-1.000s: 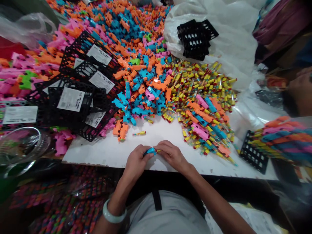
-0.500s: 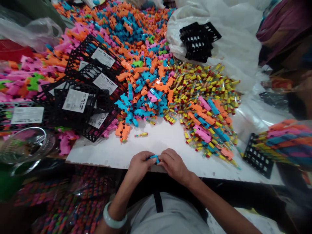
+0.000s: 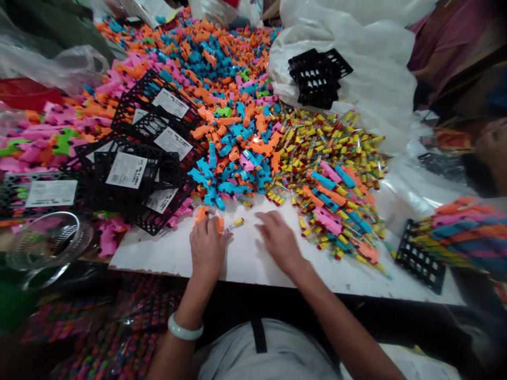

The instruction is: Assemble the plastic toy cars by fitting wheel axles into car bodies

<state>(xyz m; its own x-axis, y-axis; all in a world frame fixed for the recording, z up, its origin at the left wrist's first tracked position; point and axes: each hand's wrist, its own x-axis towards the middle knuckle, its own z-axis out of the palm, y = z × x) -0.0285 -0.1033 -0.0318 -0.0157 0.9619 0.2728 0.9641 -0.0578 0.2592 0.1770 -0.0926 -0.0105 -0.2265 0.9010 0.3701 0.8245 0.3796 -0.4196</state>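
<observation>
My left hand (image 3: 208,247) reaches forward on the white table (image 3: 253,258), its fingers curled over an orange plastic toy piece (image 3: 200,214) at the near edge of the pile. To the right, my right hand (image 3: 278,240) lies flat on the table, fingers stretched out to the left, with nothing visible in it. A small yellow-capped tube (image 3: 236,223) lies loose between the two hands. The left wrist wears a pale green bangle (image 3: 184,330).
A heap of orange, blue and pink toy pieces (image 3: 222,95) fills the far table. Yellow-capped tubes (image 3: 332,142) are piled at right. Black lattice trays with white labels (image 3: 134,158) lie at left, more on a white bag (image 3: 380,79). Another person's hand (image 3: 491,148) is far right.
Both hands have left the table's near edge, where they held a blue piece together, and moved forward and apart. The blue piece is no longer in them; the left hand now covers an orange piece.
</observation>
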